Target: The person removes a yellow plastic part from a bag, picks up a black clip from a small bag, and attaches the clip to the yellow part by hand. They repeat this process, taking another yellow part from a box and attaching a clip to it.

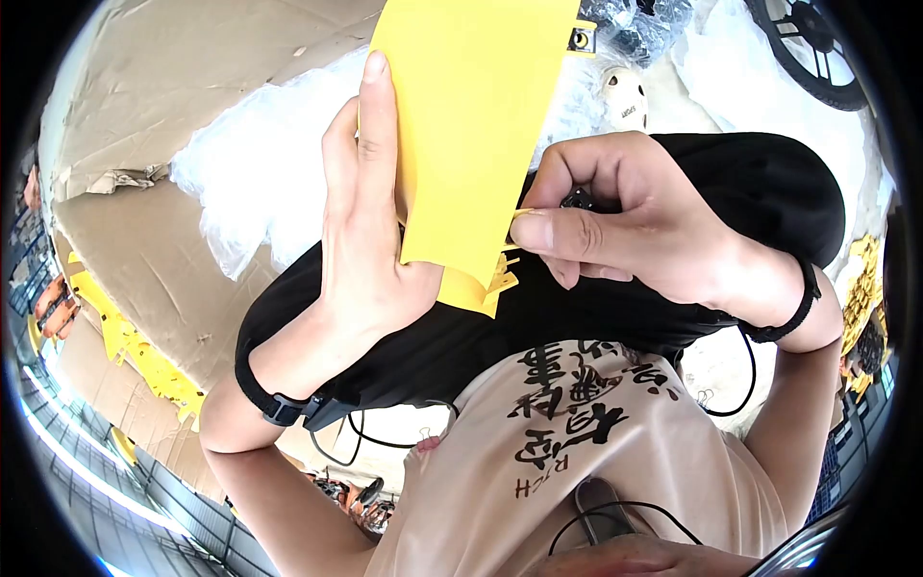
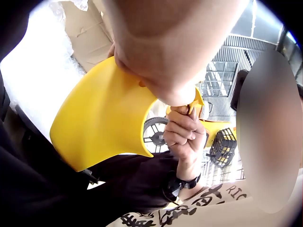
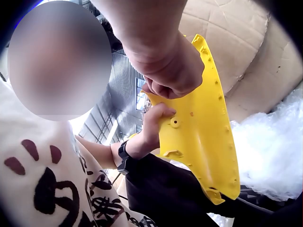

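A curved yellow plastic panel (image 1: 471, 135) stands up over the lap. My left hand (image 1: 361, 231) grips it along its left side, index finger stretched up the edge and thumb on the inner face. The thumb and index finger of my right hand (image 1: 635, 216) pinch a small yellow tab at the panel's lower right edge. Something small and black (image 1: 577, 199) shows within the curled fingers of that hand. In the right wrist view the panel's inner face (image 3: 203, 127) has a round screw boss (image 3: 175, 122) and small clips along its rim.
Cardboard (image 1: 144, 260) lies at the left, with clear plastic wrap (image 1: 260, 144) beside it. A black spoked wheel (image 1: 817, 38) is at the top right, near a white shoe (image 1: 627, 96). More yellow parts (image 1: 135, 337) lie at the far left, and a black basket (image 2: 222, 146) stands behind.
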Tool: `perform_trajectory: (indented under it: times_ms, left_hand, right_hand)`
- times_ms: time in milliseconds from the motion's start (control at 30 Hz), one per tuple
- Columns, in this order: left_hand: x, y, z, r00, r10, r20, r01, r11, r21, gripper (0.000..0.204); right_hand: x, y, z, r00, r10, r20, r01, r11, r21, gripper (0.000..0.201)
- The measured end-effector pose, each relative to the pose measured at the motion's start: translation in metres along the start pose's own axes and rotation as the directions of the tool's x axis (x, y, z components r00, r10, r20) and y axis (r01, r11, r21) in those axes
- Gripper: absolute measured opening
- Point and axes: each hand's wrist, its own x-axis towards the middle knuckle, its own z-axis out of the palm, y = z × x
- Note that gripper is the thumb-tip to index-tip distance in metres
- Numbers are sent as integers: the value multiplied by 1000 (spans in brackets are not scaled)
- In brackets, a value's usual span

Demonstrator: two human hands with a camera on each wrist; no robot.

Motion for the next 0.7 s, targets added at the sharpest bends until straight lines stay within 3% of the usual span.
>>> perform_trajectory:
  times_ms: [100,267,633,700]
  left_hand:
    - [1,-6,4,993,99,-68,-97,994,42,91]
    - [0,-7,0,995,-91,39,99,943,-317,86]
    - [-3,0,3,996,-89,10,88,951,-298,81]
    - [1,6,-7,975,-183,125,216,912,-348,81]
  right_hand:
    - [1,3,3,999,29,-16,-28,998,57,24]
    - [1,-5,1,998,-47,29,42,988,150,23]
    - [2,1,1,994,-60,90,44,983,176,27]
    - [2,1,-1,999,-10,51,4,993,118,34]
